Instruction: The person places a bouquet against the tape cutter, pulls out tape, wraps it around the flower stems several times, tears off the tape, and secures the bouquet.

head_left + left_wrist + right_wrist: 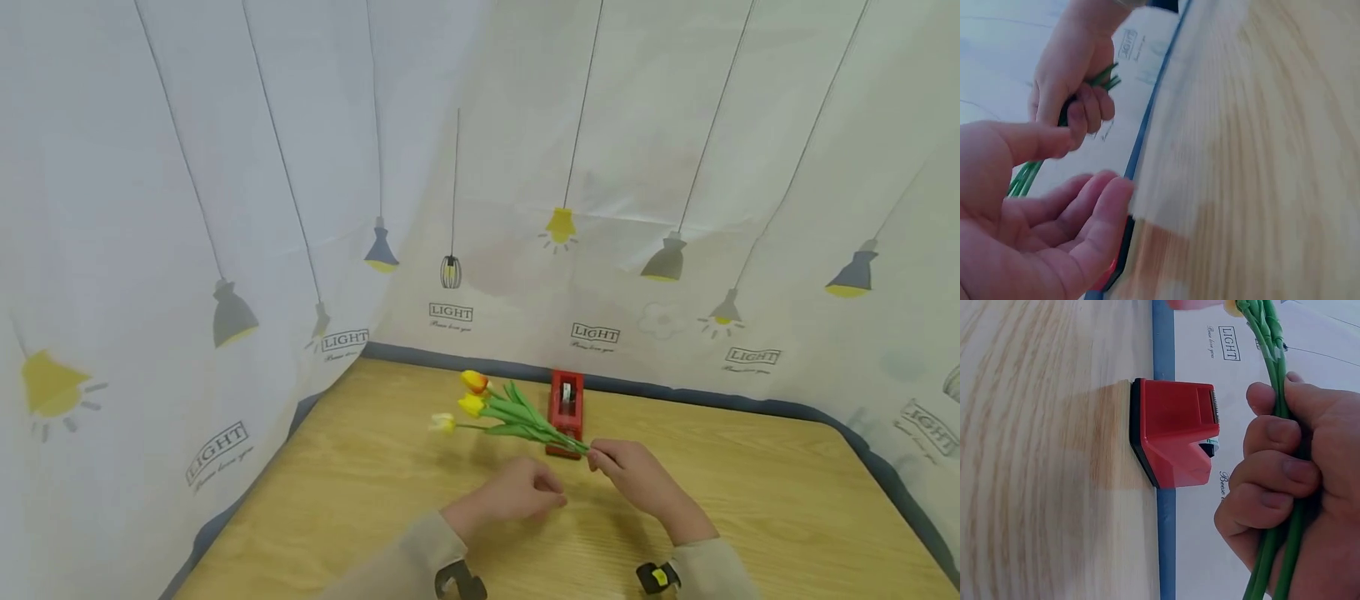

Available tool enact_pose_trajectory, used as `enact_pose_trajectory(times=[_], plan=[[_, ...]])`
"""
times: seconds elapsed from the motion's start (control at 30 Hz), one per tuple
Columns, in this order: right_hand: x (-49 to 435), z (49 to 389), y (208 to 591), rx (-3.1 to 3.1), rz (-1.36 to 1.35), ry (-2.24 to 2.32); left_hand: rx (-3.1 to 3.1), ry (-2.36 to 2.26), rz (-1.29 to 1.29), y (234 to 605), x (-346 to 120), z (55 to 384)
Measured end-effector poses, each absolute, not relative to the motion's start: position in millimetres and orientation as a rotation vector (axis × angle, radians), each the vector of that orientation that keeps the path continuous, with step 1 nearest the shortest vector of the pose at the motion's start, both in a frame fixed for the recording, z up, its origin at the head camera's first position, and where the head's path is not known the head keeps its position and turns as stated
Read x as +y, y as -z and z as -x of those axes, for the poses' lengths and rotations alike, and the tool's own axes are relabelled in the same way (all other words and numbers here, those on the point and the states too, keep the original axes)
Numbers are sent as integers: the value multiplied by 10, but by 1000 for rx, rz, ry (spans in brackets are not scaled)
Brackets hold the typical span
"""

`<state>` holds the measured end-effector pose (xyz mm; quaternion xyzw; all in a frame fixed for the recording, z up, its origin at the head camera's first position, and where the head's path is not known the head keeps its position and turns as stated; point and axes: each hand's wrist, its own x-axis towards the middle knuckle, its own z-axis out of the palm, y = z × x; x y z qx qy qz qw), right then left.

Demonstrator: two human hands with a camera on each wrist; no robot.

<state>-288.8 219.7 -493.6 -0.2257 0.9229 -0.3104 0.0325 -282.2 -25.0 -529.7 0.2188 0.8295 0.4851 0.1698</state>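
A bunch of tulips (517, 417) with green stems (1266, 334) is gripped near the stem ends by my right hand (637, 479), fingers curled round them. Its yellow, orange-red and pale blooms point left in the head view. A shiny clear patch shows on the stems above the fist in the right wrist view. My left hand (1047, 212) is beside the bunch with fingers loosely bent and parted from the thumb, nothing between them. Behind the stems stands a red tape dispenser (1179, 431) with a toothed cutting edge, partly covered by them in the head view.
The wooden table (360, 475) carries the dispenser near its back edge. A pale cloth (510, 167) printed with hanging lamps rises behind and to the left, with a dark blue border (465, 360) along the table's edge.
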Motion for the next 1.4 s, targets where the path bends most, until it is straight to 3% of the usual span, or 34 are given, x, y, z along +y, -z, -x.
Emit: enact_pose_trajectory(times=[0.37,0.73,1.4], plan=[[2142,2891,4911,2878,622,1020,2107,-1955,-256,5310,22,2833],[2167,2920,4923,2919,606,1011,1446,-2519,69,5269,207,3003],[2112,2870,4951,3040,642,917,1327,-2629,130,5275,35,3064]])
